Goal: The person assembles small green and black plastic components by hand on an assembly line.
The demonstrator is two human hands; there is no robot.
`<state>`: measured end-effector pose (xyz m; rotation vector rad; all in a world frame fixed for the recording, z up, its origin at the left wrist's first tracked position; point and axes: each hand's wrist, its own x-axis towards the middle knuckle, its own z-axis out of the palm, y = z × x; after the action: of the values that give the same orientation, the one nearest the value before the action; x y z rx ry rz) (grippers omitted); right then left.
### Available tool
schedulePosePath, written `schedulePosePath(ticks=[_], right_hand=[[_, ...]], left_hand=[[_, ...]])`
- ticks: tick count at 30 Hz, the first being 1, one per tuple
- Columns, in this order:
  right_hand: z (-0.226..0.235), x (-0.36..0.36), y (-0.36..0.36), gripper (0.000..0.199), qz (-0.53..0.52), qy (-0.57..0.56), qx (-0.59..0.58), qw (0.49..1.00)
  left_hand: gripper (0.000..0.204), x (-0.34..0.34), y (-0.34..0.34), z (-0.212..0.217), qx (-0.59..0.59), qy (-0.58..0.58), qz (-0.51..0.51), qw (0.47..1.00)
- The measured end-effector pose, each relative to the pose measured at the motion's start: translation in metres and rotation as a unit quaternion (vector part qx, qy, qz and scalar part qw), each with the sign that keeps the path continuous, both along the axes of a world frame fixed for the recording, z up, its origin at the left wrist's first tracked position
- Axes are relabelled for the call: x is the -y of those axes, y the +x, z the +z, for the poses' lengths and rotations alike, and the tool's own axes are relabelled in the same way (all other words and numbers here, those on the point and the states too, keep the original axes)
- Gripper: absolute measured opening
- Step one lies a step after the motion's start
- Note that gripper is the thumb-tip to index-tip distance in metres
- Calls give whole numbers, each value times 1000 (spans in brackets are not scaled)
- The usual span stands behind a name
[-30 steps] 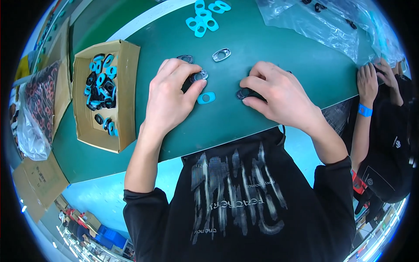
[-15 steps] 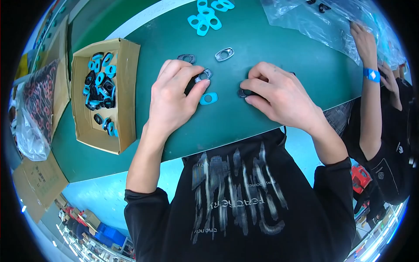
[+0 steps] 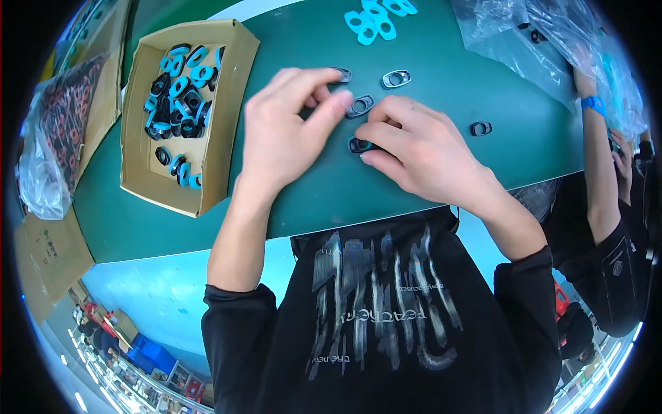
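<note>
A small black oval ring with a blue insert (image 3: 359,145) lies on the green table (image 3: 441,41), pinched by the right hand (image 3: 420,155) between thumb and fingertips. The left hand (image 3: 283,131) touches a grey oval ring (image 3: 360,105) with its fingertip, fingers loosely curled. A cardboard box (image 3: 221,124) of similar parts sits well left. Blue rings (image 3: 376,17) lie farther up.

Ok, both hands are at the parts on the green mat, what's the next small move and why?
Probably press down: the right hand pins a black-and-blue piece on the green mat, and the left hand fingertips touch a loose grey ring just above it.
</note>
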<state>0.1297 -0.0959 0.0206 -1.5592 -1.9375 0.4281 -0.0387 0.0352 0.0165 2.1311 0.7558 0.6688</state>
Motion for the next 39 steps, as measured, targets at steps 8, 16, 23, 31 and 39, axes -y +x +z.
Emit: schedulePosePath(ticks=[8,16,23,31,39], right_hand=[[-2,-4,-4,27,14,-43,20,999],[-3,-8,-4,23,10,-22,-18,1000],[-17,9,2,44,-7,10,6,1000],[15,68,61,49,-281,-73,96,952],[-3,43,69,17,-224,-20,-20,974]], left_hand=[[13,-17,-13,-3,93,-31,100,990],[23,-17,-14,2,51,17,69,996],[74,3,-4,-11,-68,97,-118,986],[93,31,27,-13,-185,234,-141,944],[20,17,58,-28,-22,331,-79,940]])
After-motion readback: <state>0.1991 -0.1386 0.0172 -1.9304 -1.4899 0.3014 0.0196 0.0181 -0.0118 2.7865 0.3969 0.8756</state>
